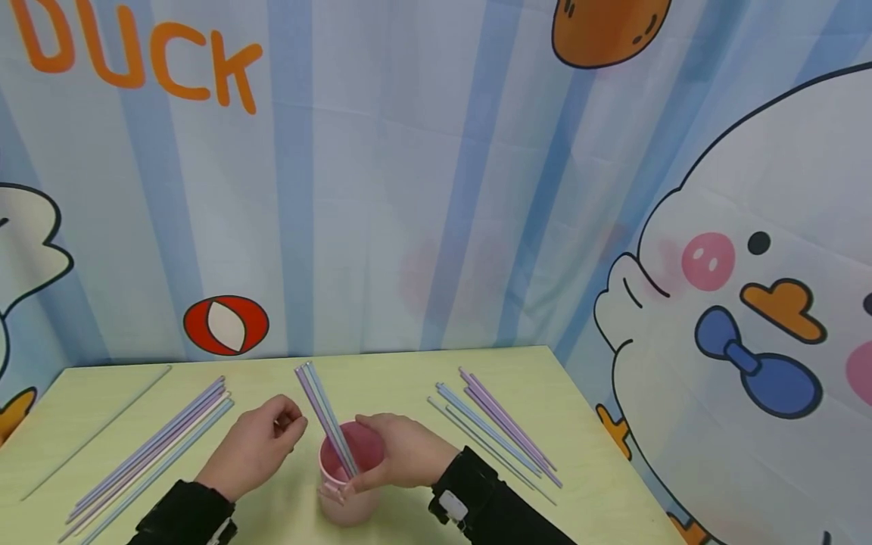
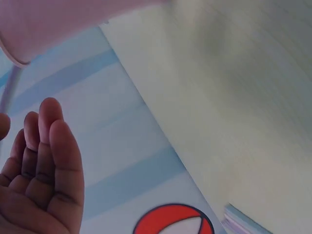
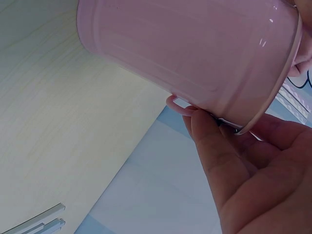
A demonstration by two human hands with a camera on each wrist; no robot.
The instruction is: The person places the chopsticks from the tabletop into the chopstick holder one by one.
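A pink cup (image 1: 350, 509) with a small side handle stands on the table in the head view. Several long thin sticks (image 1: 325, 412), lilac and pale blue, lean in it with their tops above the rim. My right hand (image 1: 412, 453) grips the cup at its rim; in the right wrist view its fingers pinch the edge near the small handle (image 3: 179, 107). To the left of the cup, my left hand (image 1: 255, 446) hovers apart from it, fingers loosely bent and holding nothing. That palm shows bare in the left wrist view.
A bundle of lilac, white and blue sticks (image 1: 153, 454) lies on the table (image 1: 286, 499) at left, with one pale stick (image 1: 98, 430) farther left. More sticks (image 1: 507, 428) lie at right in lilac, blue and pale tones. A printed curtain (image 1: 381, 189) hangs behind.
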